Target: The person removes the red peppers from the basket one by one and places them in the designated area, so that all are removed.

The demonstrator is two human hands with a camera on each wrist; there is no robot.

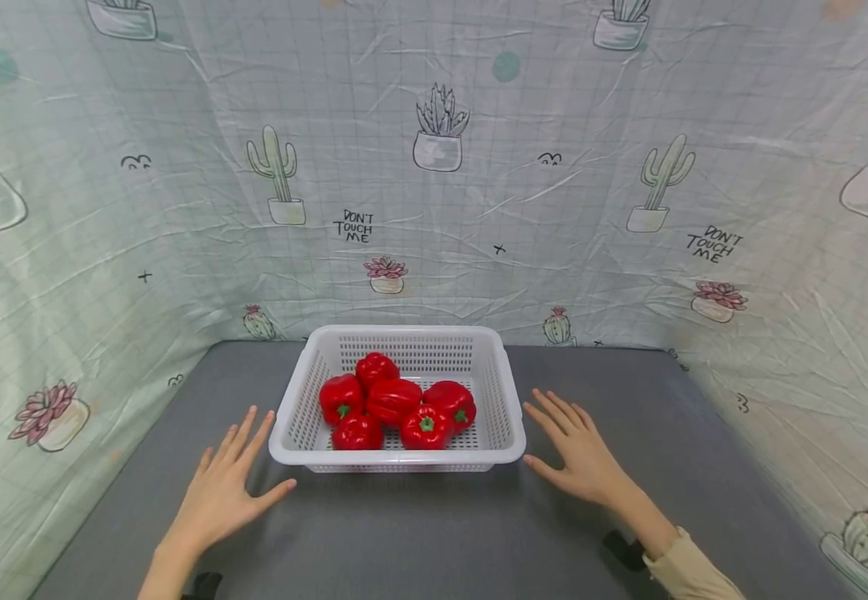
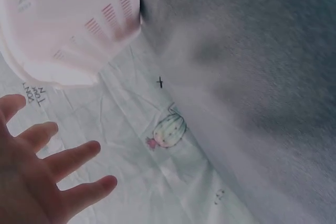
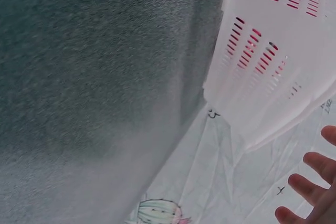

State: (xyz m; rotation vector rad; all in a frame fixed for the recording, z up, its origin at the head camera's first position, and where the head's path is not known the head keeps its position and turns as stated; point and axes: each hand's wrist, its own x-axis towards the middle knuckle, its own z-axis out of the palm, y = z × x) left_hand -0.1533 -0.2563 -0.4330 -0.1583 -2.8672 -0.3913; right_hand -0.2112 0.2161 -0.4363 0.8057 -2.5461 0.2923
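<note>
A white slotted plastic basket (image 1: 509, 392) stands on the dark grey table, holding several red bell peppers (image 1: 394, 402) grouped toward its left and middle. My left hand (image 1: 219, 496) hovers at the basket's left front corner, fingers spread and straight. On the other side, my right hand (image 1: 579, 454) is beside the basket's right rim, its fingers also spread. Neither hand holds anything. Red shows through the slots of the basket wall (image 2: 113, 3) in the left wrist view, and likewise through the basket side (image 3: 262, 51) in the right wrist view.
The grey tabletop (image 1: 418, 533) extends in front of the basket and to both sides. Behind it and along the left and right edges hangs a pale cloth (image 1: 434, 217) printed with cacti and potted plants. Dark bands (image 1: 624, 550) show at both wrists.
</note>
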